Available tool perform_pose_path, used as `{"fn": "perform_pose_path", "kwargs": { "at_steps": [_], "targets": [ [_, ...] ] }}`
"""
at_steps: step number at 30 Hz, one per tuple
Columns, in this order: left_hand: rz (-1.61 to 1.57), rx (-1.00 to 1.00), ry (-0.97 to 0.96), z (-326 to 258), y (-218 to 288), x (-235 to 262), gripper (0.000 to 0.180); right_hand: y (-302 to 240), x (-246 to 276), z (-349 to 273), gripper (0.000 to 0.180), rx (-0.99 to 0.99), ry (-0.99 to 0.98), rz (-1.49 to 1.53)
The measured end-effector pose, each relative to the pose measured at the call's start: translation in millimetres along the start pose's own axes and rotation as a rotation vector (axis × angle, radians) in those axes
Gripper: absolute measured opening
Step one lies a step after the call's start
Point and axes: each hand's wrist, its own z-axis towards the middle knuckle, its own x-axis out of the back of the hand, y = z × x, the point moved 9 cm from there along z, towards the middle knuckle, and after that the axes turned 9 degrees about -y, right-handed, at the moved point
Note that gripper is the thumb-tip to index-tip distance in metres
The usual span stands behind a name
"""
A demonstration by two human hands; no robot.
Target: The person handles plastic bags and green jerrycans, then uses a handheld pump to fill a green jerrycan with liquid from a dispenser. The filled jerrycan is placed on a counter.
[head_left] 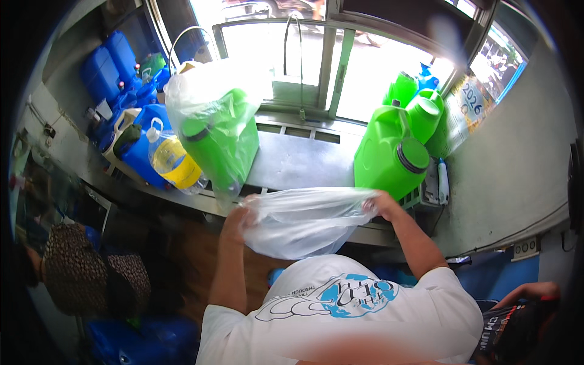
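A clear plastic bag is stretched out between my two hands in front of the counter, with its mouth pulled wide. My left hand grips one side of it, and my right hand grips the other. Beyond my left hand stands a green jerrycan with a see-through plastic bag over it. Just past my right hand is another green jerrycan with a dark-ringed cap, not bagged. A bottle with a yellow label stands left of the bagged jerrycan.
A metal counter runs below the bright window. Blue jerrycans crowd the far left; more green containers stand back right. One person in patterned clothes is at lower left. Another person's arm shows at lower right.
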Motion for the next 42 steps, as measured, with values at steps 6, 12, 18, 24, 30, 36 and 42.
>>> {"fn": "perform_pose_path", "kwargs": {
  "at_steps": [6,12,18,24,30,36,42],
  "targets": [
    [1.188,0.604,0.176,-8,16,110,0.041,-87,-23,-16,0.013,0.463,0.105,0.178],
    [0.679,0.108,0.616,23,61,218,0.019,-28,-112,-22,0.036,-0.038,-0.299,-0.557],
    [-0.104,0.231,0.237,84,34,199,0.018,1,-82,7,0.033,-0.220,0.104,-0.286],
    [0.612,0.744,-0.142,71,7,169,0.024,-57,-37,14,0.034,0.336,0.151,0.819],
    [0.939,0.718,0.471,102,-4,228,0.016,-72,-20,35,0.041,0.088,-0.144,0.287],
    [-0.105,0.245,0.285,162,7,165,0.041,-43,40,37,0.046,-0.292,-0.080,-0.173],
    [0.322,0.585,-0.230,151,8,121,0.071,-103,65,45,0.040,0.462,-0.078,0.657]
  ]
}}
